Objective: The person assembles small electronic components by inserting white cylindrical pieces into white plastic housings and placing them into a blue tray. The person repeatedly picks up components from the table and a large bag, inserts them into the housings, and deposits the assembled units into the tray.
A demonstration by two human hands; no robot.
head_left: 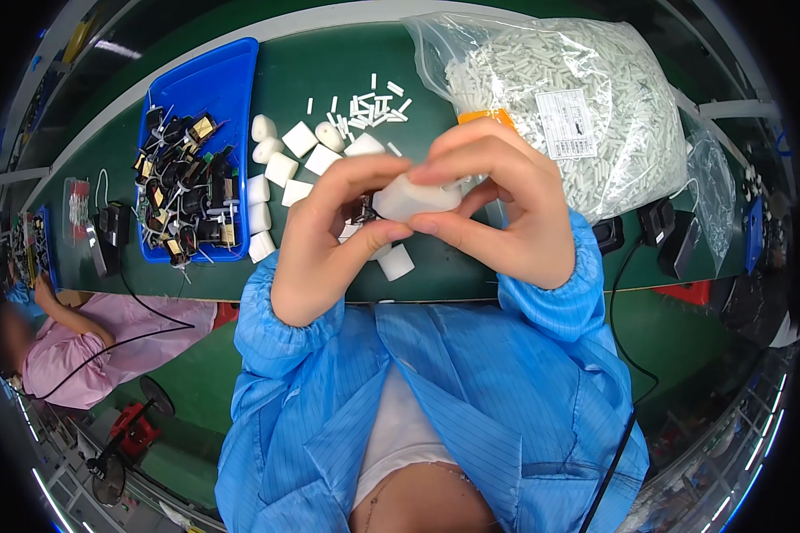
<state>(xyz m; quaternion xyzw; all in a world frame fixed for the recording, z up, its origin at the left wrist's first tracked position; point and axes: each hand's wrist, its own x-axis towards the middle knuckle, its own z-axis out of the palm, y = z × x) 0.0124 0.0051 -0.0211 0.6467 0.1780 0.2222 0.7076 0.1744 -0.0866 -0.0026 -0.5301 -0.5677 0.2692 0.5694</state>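
Observation:
Above the near part of the bench, a smooth white plastic housing (411, 199) is held between my two hands. My left hand (324, 240) pinches its left end with thumb and fingers. My right hand (516, 200) has its thumb below the housing and its fingers curled over the top and right end. A small dark component (361, 210) shows inside the curve of my left hand; whether it is joined to the housing I cannot tell. One more white block-shaped housing (396, 262) lies on the bench just under my hands.
Several white housings (282, 169) lie left of my hands, with loose small white tubes (378, 111) behind them. A blue tray (247, 115) of wired components stands left. A big clear bag (613, 71) of white tubes stands right. Another person in a pink garment (124, 342) sits at the left.

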